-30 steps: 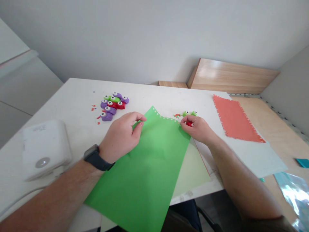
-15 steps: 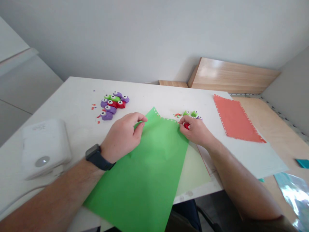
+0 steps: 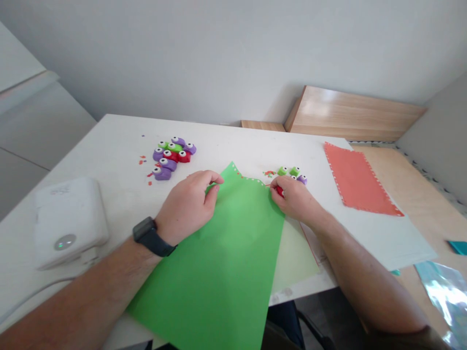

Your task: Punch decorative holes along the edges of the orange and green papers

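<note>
A green paper sheet [image 3: 222,257] lies on the white table [image 3: 109,141], with a row of small punched holes along its far edge. My left hand [image 3: 189,204] pinches the sheet's left edge near the far corner, fingers closed. My right hand [image 3: 294,199] is closed around a small red paper punch [image 3: 279,190] at the sheet's far right corner. Two green punches [image 3: 288,171] and a purple one sit just beyond that hand. A black watch is on my left wrist.
A cluster of purple, red and green punches [image 3: 173,156] sits at the far left with paper bits around. A white box device [image 3: 67,221] with a cable stands at the left. A red punched sheet [image 3: 357,180] lies right. Pale sheets lie under the green paper. Wooden boards lean behind.
My right hand with the red punch has shifted slightly left along the green sheet's far edge. The left hand stays pinched on the sheet.
</note>
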A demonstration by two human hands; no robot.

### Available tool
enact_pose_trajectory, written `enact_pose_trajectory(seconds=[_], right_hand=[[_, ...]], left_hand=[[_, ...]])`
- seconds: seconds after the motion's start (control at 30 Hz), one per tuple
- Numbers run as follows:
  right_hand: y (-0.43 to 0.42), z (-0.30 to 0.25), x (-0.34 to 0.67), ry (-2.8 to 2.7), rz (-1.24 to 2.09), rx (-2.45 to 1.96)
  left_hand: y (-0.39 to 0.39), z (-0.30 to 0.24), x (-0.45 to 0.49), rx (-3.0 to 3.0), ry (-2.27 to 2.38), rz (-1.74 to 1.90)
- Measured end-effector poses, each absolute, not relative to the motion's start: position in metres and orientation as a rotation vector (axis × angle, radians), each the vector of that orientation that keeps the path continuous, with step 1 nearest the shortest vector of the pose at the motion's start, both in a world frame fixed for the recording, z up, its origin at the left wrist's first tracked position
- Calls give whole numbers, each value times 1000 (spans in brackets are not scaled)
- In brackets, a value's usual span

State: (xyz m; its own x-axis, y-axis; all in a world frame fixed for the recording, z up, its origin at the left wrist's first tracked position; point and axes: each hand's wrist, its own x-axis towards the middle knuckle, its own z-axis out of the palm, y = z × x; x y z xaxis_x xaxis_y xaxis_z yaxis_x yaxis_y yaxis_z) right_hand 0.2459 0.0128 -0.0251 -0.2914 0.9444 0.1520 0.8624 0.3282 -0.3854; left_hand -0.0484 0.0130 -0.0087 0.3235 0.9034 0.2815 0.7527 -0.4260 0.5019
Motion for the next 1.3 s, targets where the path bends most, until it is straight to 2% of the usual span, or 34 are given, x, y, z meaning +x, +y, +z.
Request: enact_pose_trajectory(seconds=[0.43, 0.67, 0.93, 1.3], right_hand=[[14, -29, 242, -2257, 207, -1685], [19, -32, 245, -2029, -7, -1741], [17, -22, 248, -1918, 20, -1729], [21, -15, 266, -1714, 324, -1655]], left_hand=[[13, -10, -47, 2328, 1482, 730], [12, -10, -47, 2319, 1486, 727], [12, -10, -47, 2319, 1474, 738], [13, -9, -47, 2307, 1468, 748]])
